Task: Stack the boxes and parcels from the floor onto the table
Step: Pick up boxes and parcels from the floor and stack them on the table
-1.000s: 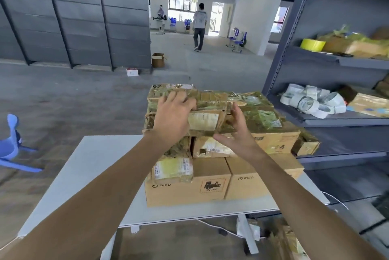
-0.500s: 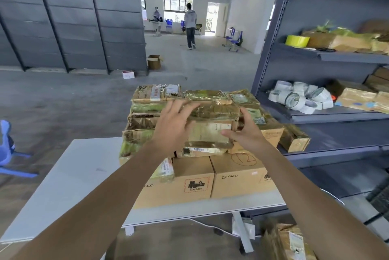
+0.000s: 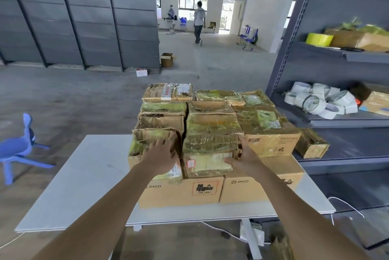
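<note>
Head view: the left grip (image 3: pixel 162 157) lies flat with fingers spread on the taped parcel (image 3: pixel 153 139) beneath it and holds nothing. The right grip (image 3: pixel 242 157) is also open, bracing the front right corner of the centre parcel (image 3: pixel 210 146) between both grips. A second ago both grips clasped this parcel. The left has now shifted off it, and the parcel rests on the PICO boxes (image 3: pixel 181 194) below the grips, on the counter (image 3: pixel 88 175). I judge this placement done; only squaring-up remains.
</note>
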